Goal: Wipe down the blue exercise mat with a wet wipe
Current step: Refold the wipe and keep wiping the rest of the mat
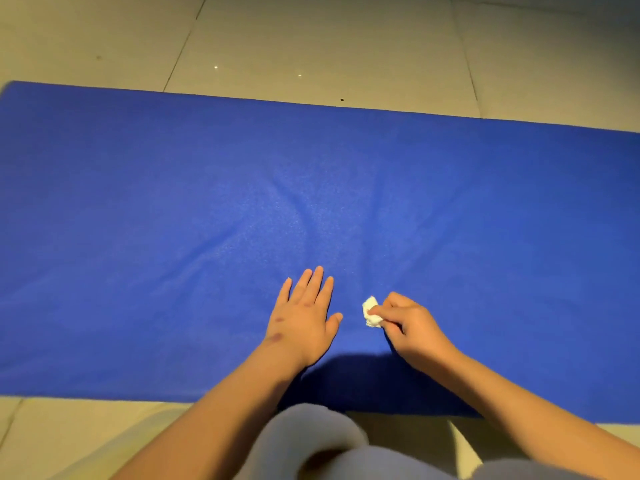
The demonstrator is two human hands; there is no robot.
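Right grip (412, 323) seemingly pinches wet wipe (371, 311)

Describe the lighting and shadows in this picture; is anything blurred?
Head view: dim, warm light tints the pale tiled floor yellowish; a dark shadow lies on the blue foam exercise mat near its front edge, between the forearms, below the flat left hand and the right hand pinching the crumpled white wet wipe; the grey fabric at the bottom looks soft, out of focus.

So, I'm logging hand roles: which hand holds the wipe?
The right hand: it pinches the crumpled white wipe; the left hand lies flat, empty, on the blue mat.
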